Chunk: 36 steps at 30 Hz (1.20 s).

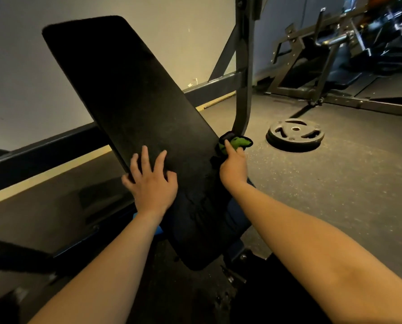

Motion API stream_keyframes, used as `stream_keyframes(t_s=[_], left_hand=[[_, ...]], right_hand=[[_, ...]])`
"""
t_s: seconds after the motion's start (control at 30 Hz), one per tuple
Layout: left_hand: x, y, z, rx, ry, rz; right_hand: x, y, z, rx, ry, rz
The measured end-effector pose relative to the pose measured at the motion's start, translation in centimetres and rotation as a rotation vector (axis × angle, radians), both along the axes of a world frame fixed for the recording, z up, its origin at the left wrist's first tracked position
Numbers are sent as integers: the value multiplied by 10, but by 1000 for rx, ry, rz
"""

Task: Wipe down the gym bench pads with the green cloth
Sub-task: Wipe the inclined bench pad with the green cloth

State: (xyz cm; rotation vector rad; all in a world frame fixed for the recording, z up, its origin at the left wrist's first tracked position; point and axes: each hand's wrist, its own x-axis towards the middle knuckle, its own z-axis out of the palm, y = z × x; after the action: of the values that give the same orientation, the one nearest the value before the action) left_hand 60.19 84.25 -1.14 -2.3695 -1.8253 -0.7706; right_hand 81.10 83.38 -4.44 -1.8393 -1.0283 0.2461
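1. Back pad (125, 85) tilts up toward the wall. The seat pad (195, 230) sits below it, nearer the camera.
2. Left hand (152, 183): fingers spread wide and flat on the back pad's lower left edge, holding nothing. Probably bracing.
3. Right hand (233, 168): grips the bunched green cloth (238, 142) against the back pad's right edge, near its lower corner.
4. Step, as judged: wiping that side edge. Cannot tell how much of either pad is already done.
5. Next move calls for firm strokes along the edge or across the face. Flattening the cloth would cover more.
6. Weight plate (294, 134) lies on the floor, well apart.
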Motion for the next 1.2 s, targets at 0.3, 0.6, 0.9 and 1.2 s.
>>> stream_keyframes(t_s=[0.3,0.6,0.9,1.2], left_hand=[[0,-44,-6,-216,-392,-73],[1,-62,-18,-344,-523,112],[-12,-67,-20,-334,-733,10],[-26,-71,-27,-381,-944,-8]], right_hand=[[-55,-33,6,84,-182,334],[-55,-32,15,136,-278,510],[-32,-26,1,-14,-115,210],[-105,-41,-8,97,-275,566]])
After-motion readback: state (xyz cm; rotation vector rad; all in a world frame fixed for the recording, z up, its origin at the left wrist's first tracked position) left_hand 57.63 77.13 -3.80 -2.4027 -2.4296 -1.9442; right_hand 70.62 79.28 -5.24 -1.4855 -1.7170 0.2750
